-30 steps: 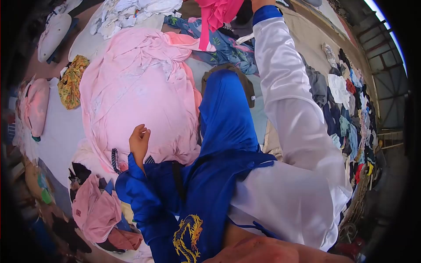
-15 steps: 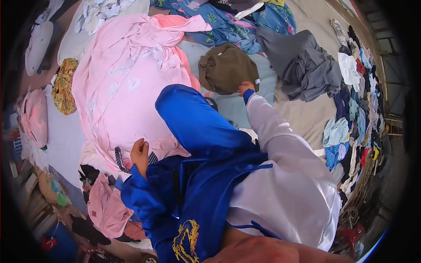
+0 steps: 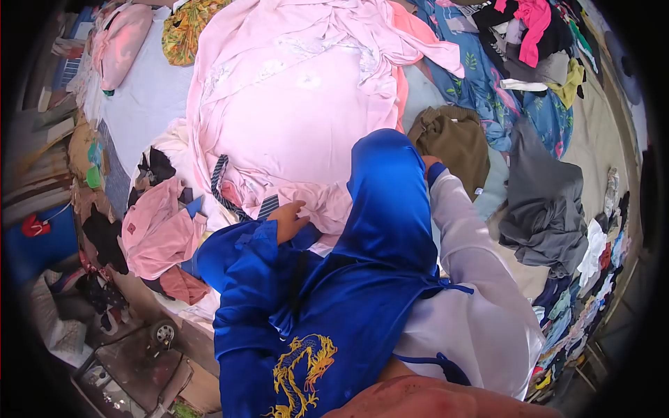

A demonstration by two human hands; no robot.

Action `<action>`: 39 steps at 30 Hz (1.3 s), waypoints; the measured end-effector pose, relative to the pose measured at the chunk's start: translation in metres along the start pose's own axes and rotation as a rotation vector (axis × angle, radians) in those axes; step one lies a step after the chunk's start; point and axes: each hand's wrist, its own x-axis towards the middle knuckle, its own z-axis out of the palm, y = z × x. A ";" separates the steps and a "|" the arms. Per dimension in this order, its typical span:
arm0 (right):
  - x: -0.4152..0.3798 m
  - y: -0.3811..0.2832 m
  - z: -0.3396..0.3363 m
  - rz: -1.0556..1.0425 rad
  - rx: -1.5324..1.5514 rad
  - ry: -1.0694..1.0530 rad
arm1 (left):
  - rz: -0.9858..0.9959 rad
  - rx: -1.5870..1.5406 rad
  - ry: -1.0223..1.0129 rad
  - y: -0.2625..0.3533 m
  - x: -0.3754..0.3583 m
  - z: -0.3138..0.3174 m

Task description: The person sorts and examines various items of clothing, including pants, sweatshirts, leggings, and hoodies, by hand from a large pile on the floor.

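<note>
My left hand [image 3: 287,221] is over the near edge of the pink cloth [image 3: 279,139], beside a striped strip of fabric [image 3: 269,205]. Its fingers are loosely apart and hold nothing. Just past my blue knee [image 3: 387,188], my right hand [image 3: 430,162] is at the lower left side of an olive-brown garment [image 3: 456,143]. That garment has a gathered band at its top and a small white tag at its lower right corner. My knee covers most of the right hand's fingers.
A rumpled dark grey garment [image 3: 547,209] lies to the right. Behind it is a blue patterned cloth [image 3: 481,76] with heaped clothes. Pink clothing [image 3: 164,226] lies at left, and a bundled yellow print cloth [image 3: 188,31] at far left. Several small garments line the right edge.
The view has swung left, so the clothes appear farther right. My left hand has shifted right along the pink cloth. My right hand has gone from the brown garment's tag corner to its left side.
</note>
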 end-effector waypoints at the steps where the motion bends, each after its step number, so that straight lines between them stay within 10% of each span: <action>1: 0.002 -0.042 0.005 -0.072 -0.126 -0.009 | 0.037 0.019 -0.002 0.001 0.001 0.000; 7: -0.038 -0.255 0.067 -0.026 0.140 0.121 | 0.144 0.141 0.115 0.043 0.009 -0.056; 15: 0.036 -0.265 0.113 0.183 0.068 0.132 | 0.426 0.078 0.190 0.086 0.018 -0.088; 23: 0.039 -0.326 0.081 -0.238 0.441 -0.028 | 0.435 0.190 0.206 0.074 0.024 -0.078; 31: -0.303 -0.570 0.127 -1.089 0.223 -0.214 | 0.189 0.176 0.256 0.077 0.013 -0.077; 39: -0.568 -0.573 0.145 -1.590 0.096 -0.286 | 0.068 -0.077 0.590 0.072 -0.003 -0.083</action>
